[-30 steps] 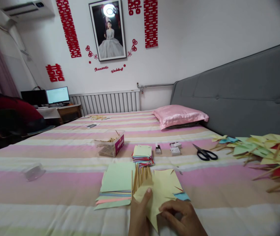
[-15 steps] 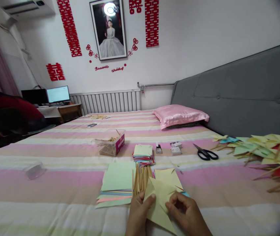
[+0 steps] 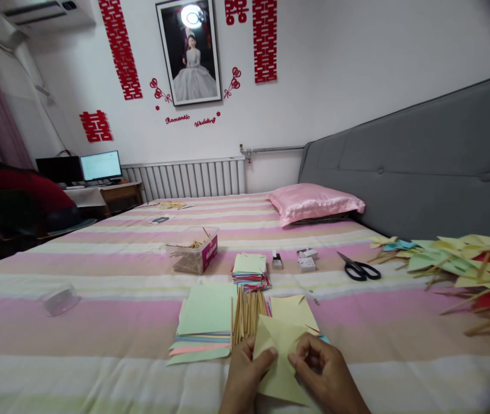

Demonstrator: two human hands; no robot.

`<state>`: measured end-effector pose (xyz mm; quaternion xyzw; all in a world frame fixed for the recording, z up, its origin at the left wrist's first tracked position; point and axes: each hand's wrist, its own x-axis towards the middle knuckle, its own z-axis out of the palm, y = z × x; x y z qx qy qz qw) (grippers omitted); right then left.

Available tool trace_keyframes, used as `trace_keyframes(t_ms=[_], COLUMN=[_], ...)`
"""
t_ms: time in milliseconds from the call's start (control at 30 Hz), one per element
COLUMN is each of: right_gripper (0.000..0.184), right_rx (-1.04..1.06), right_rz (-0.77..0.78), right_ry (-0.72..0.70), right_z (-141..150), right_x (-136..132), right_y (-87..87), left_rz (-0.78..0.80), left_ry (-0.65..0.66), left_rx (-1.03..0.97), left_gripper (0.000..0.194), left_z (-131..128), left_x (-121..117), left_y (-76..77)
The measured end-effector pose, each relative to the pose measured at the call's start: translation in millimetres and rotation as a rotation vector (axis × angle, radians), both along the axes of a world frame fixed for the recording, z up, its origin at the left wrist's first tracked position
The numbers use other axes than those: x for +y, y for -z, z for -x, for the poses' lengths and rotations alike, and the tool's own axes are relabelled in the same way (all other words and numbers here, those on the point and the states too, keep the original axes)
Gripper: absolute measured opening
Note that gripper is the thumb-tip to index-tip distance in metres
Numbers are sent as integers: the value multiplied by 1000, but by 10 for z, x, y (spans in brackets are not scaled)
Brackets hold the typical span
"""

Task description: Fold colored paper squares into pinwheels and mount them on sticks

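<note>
A pale yellow sheet of paper [image 3: 282, 379] is held between both hands, low in the view, with a flap at its upper left. My left hand [image 3: 247, 368] grips its left side, thumb on top. My right hand [image 3: 320, 365] pinches the paper's right side between thumb and fingers. Just beyond lie a row of thin wooden sticks [image 3: 248, 313] and a stack of yellow paper squares [image 3: 294, 310]. To the left is a fanned stack of larger coloured sheets [image 3: 208, 310], green on top. A smaller paper stack [image 3: 250, 267] sits behind the sticks.
A plastic box of sticks [image 3: 195, 253], small white boxes [image 3: 307, 261] and black-handled scissors [image 3: 359, 268] lie on the striped bed. Paper pinwheels on sticks [image 3: 464, 264] are heaped at right. A clear lid [image 3: 59, 300] lies left; a person in red [image 3: 24, 190] is far left.
The yellow paper has turned slightly in my hands, its top corner shifting left and its lower corner rising. My left thumb has slid a little to the right.
</note>
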<state>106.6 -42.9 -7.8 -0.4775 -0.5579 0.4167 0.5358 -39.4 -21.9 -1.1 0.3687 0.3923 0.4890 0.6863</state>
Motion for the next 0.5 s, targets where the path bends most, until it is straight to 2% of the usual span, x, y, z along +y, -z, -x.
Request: trace_keyframes(t_ms=[333, 500], right_gripper=[33, 35], right_rx=[49, 67], right_rz=[31, 22], right_ry=[35, 65], right_z=[23, 41], right_x=[19, 17], right_y=[56, 64], left_rz=[-3, -36], left_ry=[-22, -31], left_rx=[58, 101], left_gripper=[52, 50], left_z=[-18, -29], left_x=[-22, -13], left_y=[-55, -40])
